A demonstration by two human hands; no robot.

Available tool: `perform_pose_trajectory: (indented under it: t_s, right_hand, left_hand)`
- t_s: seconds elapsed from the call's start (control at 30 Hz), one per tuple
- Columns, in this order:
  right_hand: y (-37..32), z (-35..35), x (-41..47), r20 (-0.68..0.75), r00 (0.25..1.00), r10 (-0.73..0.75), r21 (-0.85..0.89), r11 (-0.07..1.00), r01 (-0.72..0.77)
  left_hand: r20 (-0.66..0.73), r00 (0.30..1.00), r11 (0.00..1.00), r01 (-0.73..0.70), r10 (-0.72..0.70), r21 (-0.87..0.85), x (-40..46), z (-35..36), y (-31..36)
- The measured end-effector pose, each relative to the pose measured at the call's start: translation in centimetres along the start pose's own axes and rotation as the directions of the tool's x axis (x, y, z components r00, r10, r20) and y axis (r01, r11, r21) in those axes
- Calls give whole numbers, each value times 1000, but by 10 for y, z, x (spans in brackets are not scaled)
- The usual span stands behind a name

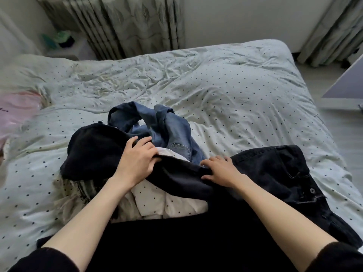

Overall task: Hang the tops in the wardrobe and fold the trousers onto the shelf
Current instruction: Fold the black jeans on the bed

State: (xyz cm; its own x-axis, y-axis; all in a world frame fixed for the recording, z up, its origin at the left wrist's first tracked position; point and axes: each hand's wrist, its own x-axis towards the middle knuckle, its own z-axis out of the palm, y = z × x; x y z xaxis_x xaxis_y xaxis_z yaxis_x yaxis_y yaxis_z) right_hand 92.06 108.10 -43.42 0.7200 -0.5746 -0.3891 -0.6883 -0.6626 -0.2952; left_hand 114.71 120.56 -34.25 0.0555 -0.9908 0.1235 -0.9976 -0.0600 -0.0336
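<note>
On the bed (235,91), hands (137,160) gripping black trousers (275,169) over blue jeans (172,130).

Clothes pile (149,134) mid-bed, bare duvet (235,91) beyond, open either side

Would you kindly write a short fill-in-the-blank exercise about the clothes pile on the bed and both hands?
1. Both hands grip the ____ jeans.
2. The left hand and the right hand work over a pile lying on the ____.
3. Behind the left hand lies a garment of ____ denim.
4. The duvet is pale with dark ____.

Missing words: black; bed; blue; dots
</note>
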Motion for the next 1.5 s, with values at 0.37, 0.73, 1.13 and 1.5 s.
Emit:
perform_pose_trajectory:
  t_s: [0.37,0.73,1.13,1.5]
  right_hand:
    - [28,-65,-5,-598,776,202,230,970,-75]
    - [-36,-82,33,-583,642,499,379,865,-329]
    - [-176,17,62,-239,960,-148,-159,981,112]
    - [-217,11,48,-637,743,-203,-195,976,98]
  left_hand:
    - [299,923,969,213,-242,128,8,-25,-57]
    - [-123,823,832,548,-555,-87,13,-4,-103]
    - [707,-157,-691,434,-689,-577,-93,56,-145]
    - [525,-43,-527,90,-850,-845,-99,12,-186]
